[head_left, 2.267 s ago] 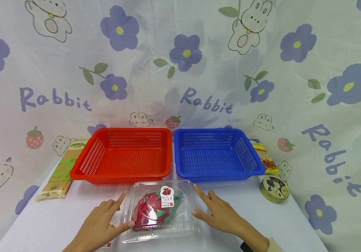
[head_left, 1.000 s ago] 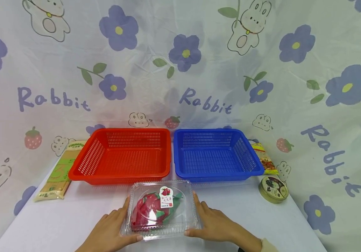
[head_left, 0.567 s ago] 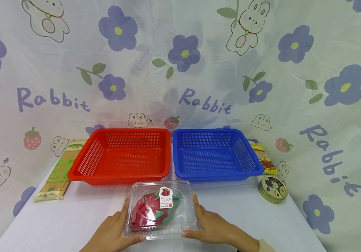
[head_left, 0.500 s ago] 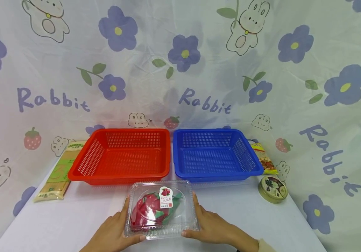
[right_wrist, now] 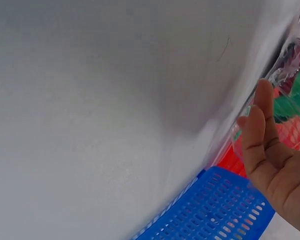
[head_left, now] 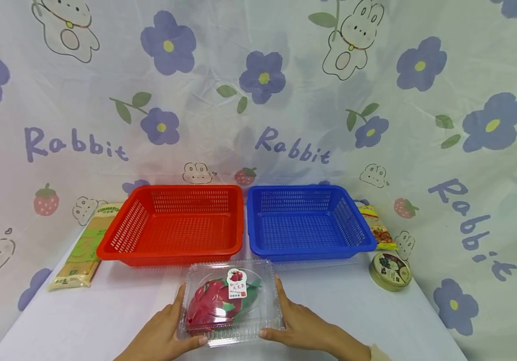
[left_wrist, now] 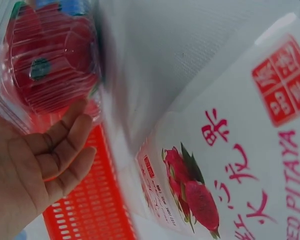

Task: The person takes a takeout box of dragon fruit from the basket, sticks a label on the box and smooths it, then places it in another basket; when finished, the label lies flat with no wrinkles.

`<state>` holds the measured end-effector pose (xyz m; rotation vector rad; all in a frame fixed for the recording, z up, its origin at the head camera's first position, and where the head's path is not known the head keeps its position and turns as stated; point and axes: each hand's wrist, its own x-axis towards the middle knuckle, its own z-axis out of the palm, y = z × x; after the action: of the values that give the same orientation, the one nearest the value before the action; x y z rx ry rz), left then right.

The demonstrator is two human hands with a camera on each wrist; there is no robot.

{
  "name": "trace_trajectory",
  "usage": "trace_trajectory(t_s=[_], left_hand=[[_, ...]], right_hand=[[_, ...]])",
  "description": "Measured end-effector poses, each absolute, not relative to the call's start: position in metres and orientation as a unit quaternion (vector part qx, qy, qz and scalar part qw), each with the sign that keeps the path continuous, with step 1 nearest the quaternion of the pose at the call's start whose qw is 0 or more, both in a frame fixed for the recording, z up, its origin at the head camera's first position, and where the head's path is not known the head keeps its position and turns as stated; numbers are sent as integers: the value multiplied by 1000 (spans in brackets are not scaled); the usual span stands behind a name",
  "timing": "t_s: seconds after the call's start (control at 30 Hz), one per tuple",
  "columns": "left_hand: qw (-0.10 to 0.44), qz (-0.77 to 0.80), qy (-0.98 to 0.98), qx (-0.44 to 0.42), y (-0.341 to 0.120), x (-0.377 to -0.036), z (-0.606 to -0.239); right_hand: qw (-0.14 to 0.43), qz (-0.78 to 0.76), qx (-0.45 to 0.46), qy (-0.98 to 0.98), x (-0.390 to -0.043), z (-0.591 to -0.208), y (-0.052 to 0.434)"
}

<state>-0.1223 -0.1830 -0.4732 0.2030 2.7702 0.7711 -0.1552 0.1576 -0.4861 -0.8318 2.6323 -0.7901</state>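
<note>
A clear plastic clamshell box (head_left: 263,313) stands at the table's front middle, below the two baskets. Inside it lies a red dragon fruit (head_left: 213,303) with green leaf tips, and a white label is stuck on the lid. My left hand (head_left: 161,326) grips the box's left side, thumb at the front edge. On the opposite side my right hand (head_left: 305,323) holds it the same way. Fingers of the left hand (left_wrist: 47,160) show against the box wall in the left wrist view; those of the right hand (right_wrist: 277,160) touch it in the right wrist view.
Behind the box stand a red basket (head_left: 173,255) and a blue basket (head_left: 312,250). A noodle packet (head_left: 80,250) lies far left; a yellow snack bag (head_left: 377,228) and a round tin (head_left: 390,271) sit right. The left wrist view shows a white printed dragon fruit package (left_wrist: 230,165).
Both hands have closed in from beside the clamshell box and now grip its sides, thumbs at the front. Over the last half second the box's front edge has shifted slightly; the baskets stay put.
</note>
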Motion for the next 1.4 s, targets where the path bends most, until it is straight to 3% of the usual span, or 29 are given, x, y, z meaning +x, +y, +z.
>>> trace_trajectory(t_s=[0.33,0.67,1.4], left_hand=[[164,278,946,42,-181,-121,-471],[132,289,946,57,-178,-115,-460],[144,295,944,45,-176,-112,-447]], right_hand=[[156,-365,-291,870,-153,-484,158],[155,-431,-311,833,-151,-478,157],[191,-537,-261,779,-141,-466,154]])
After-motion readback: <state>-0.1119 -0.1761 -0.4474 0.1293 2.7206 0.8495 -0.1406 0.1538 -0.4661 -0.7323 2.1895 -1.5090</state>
